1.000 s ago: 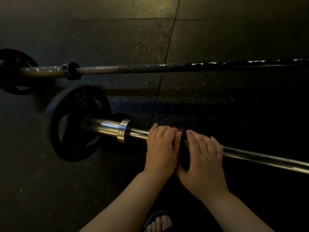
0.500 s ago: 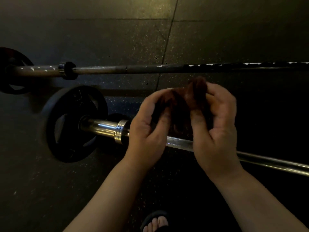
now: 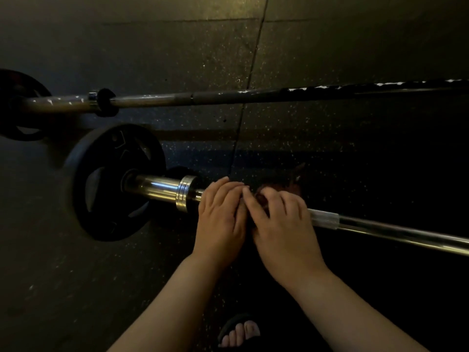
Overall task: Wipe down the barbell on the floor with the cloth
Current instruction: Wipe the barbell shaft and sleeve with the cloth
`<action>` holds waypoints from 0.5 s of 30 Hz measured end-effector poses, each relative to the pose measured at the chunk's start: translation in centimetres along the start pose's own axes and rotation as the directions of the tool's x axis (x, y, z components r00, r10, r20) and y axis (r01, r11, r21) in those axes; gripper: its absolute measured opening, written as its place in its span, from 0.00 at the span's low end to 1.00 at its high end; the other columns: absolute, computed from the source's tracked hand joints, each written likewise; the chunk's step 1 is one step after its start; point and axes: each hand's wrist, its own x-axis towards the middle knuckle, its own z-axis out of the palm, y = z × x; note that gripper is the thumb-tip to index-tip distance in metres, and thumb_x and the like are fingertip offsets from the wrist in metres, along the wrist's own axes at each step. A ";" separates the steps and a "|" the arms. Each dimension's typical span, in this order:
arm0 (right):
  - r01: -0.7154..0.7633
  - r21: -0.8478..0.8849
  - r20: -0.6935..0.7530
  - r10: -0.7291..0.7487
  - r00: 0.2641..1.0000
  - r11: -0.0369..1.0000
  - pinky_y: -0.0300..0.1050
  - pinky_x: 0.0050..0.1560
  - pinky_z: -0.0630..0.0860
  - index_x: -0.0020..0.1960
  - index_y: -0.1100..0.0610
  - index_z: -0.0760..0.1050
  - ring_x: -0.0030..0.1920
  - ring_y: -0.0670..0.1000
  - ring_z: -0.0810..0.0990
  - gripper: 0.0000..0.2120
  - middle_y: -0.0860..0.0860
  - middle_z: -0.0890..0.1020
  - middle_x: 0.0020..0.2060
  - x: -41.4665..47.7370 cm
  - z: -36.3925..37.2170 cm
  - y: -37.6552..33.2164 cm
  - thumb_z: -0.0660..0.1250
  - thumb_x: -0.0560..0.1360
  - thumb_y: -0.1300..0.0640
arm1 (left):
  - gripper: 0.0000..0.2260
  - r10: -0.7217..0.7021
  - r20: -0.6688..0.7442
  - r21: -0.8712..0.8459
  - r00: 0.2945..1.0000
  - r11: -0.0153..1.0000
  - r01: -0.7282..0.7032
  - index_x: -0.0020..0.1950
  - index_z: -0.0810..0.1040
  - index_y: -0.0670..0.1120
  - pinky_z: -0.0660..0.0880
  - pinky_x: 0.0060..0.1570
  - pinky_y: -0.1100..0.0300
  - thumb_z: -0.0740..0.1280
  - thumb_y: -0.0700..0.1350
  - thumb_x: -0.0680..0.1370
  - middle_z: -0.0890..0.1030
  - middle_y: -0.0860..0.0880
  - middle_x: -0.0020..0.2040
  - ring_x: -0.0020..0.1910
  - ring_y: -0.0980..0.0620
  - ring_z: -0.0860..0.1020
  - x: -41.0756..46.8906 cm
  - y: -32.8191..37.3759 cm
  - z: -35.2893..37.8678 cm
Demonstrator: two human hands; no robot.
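Chrome barbell [image 3: 380, 231] on rubber floor [image 3: 177, 59]; right hand [image 3: 281, 224] curls round dark reddish cloth [image 3: 289, 185] bunched on its shaft, left hand [image 3: 220, 219] drapes fingers over the shaft alongside, grip unclear.

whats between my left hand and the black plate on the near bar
Head view: only the bar's shiny sleeve and its ringed collar lie between the left hand and the plate.

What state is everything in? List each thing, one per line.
near barbell: lying on the floor, hands on it
weight plate: on its sleeve, upright
left hand: laid over the shaft, grip unclear
cloth: bunched on the shaft
right hand: fingers curled on the cloth
far barbell: lying on the floor, untouched
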 end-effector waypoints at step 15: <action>-0.014 0.095 0.014 0.013 1.000 0.995 0.51 0.58 0.74 0.69 0.46 0.74 0.56 0.52 0.77 0.18 0.49 0.76 0.60 0.6 -0.4 2.4 0.57 0.82 0.44 | 0.13 -0.010 -0.046 0.086 0.999 0.996 0.014 0.59 0.77 0.52 0.46 0.77 0.55 0.54 0.49 0.84 0.77 0.55 0.58 0.69 0.55 0.67 -0.1 -1.7 -0.4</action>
